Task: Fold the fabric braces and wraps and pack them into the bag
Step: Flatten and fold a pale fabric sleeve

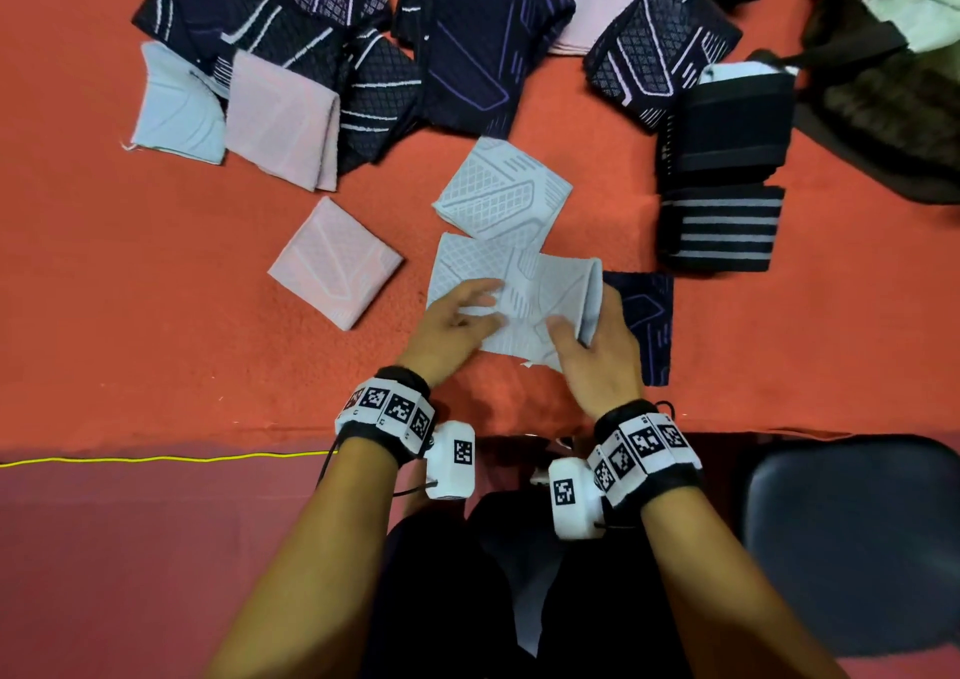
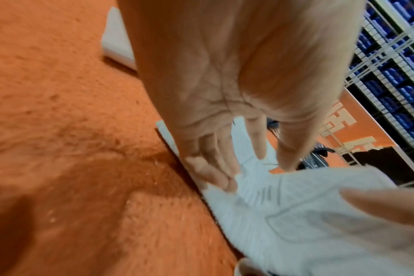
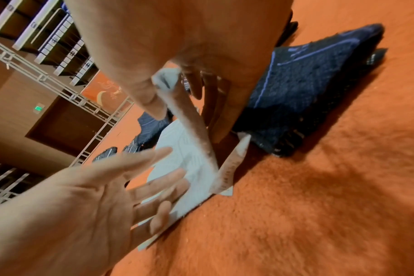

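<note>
Item under work: pale blue brace point(image 1: 511, 296), knit fabric w/ raised diamond grid and line pattern, lying on the orange cloth point(image 1: 156, 315) near the table's front edge. Its right end is lifted and turned over toward the middle; the left part lies flat. A small white tag shows at its near edge in the right wrist view, print too blurred to read.

Relative to that brace: a second pale blue brace point(image 1: 501, 190), already folded square, lies just behind, touching it. A folded pink brace point(image 1: 335, 261) sits to its left, apart. A folded navy brace point(image 1: 647, 315) lies just to its right, partly under the right hand. Black striped wraps point(image 1: 719, 226) lie further right and behind. The dark bag point(image 1: 883, 107) is far right and behind, mouth open. An unsorted pile of navy, pink and blue pieces lies well behind.

Markings: no brand legible. Wrist bands carry black-and-white square code tags.

Left hand point(image 1: 454, 322): palm down, fingers straight and spread, pressing the flat left part.

Right hand point(image 1: 597, 351): thumb and fingers pinch the raised right end.
</note>
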Available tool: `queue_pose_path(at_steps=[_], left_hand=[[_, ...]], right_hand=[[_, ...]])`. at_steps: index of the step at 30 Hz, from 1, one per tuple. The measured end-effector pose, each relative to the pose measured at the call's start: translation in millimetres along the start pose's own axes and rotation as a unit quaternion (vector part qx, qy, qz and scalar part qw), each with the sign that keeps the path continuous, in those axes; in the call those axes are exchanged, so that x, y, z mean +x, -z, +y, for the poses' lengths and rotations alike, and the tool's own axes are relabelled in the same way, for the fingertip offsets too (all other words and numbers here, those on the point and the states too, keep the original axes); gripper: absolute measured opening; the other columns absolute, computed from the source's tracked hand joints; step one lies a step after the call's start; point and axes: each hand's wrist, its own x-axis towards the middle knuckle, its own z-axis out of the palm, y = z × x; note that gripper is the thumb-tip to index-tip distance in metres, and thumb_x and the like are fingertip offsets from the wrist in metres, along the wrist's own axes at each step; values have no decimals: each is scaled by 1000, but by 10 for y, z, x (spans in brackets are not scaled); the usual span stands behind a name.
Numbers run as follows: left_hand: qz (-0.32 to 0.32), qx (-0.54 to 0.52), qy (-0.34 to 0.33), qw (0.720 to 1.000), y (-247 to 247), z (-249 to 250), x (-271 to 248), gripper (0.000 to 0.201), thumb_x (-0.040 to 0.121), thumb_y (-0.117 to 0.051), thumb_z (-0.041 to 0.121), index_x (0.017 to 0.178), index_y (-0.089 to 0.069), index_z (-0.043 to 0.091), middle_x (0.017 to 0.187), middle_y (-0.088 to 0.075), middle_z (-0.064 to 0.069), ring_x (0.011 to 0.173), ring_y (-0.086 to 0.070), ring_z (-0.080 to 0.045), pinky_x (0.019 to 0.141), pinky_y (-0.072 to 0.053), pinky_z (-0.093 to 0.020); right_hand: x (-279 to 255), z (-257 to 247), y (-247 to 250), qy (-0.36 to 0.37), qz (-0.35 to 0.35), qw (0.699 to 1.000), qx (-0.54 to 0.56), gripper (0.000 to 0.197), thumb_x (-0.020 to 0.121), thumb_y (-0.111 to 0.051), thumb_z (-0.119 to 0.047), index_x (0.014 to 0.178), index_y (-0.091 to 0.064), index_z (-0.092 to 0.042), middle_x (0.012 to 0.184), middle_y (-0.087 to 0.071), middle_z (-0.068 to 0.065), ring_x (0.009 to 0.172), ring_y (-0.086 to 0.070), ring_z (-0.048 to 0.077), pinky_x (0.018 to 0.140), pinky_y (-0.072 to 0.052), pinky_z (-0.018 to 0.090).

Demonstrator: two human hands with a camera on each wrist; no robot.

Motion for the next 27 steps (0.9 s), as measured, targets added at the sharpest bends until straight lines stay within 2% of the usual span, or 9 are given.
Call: queue_pose_path(at_steps=[3,8,10,12,15,17,20,24,27], left_hand=[[119,21,-23,992,86,-84,44,36,88,-71,14,122,-64,24,123,-57,-1,85,-57,7,79,-47,-18],[180,88,-26,979,185,-171,87,48,85,-74,18,129,-55,21,123,-37,3,111,-49,-11,97,-45,-22],[168,80,-20,982,222,-180,94,57,81,-72,23,133,-50,22,128,-45,3,120,-51,-18,102,-49,-40],[139,37,-3,990,223,-173,66,67,80,-72,21,140,-43,23,134,-52,2,120,-54,-18,101,-50,-47],[124,25,33,991,206,-166,22,70,81,-76,23,142,-41,21,136,-56,1,121,-58,-18,102,-50,-45],[135,19,61,989,219,-201,-7,50,87,-74,19,132,-52,16,124,-65,-1,109,-65,-18,96,-54,-46],[150,-6,64,987,281,-256,-102,35,89,-69,11,121,-59,21,112,-70,1,99,-69,-20,87,-58,-40],[176,-21,47,983,390,-317,-208,37,89,-65,2,122,-59,18,103,-67,11,93,-67,-9,70,-53,-15],[185,-32,57,981,440,-335,-204,40,88,-67,2,126,-58,12,109,-67,3,93,-65,-13,76,-53,-21]], right_hand=[[85,86,52,-17,18,999,-40,30,91,-59,-17,121,-54,-17,110,-67,1,100,-64,21,81,-49,29],[199,143,125,-52,43,994,-82,26,89,-60,-17,114,-54,-12,103,-66,5,93,-63,26,83,-52,39],[209,135,122,-55,46,994,-79,24,91,-60,-18,114,-54,-11,101,-66,4,89,-62,23,80,-52,36],[207,120,104,-53,43,995,-76,21,94,-58,-18,113,-54,-10,99,-65,3,87,-62,21,77,-51,34],[206,99,67,-45,46,995,-78,20,94,-57,-17,112,-54,-10,100,-66,4,87,-62,21,76,-51,33],[204,95,55,-43,49,996,-68,21,94,-58,-17,113,-53,-12,98,-65,1,83,-62,17,70,-49,28],[195,95,34,-41,40,997,-48,29,93,-61,-18,119,-50,-18,92,-62,-7,78,-60,5,61,-44,19],[168,50,-81,-13,68,997,-36,43,88,-67,-14,126,-47,-17,94,-56,-6,78,-57,9,69,-47,20],[140,-17,-164,40,124,989,-65,46,83,-66,-5,123,-47,-15,111,-46,-1,90,-48,10,71,-38,5]])
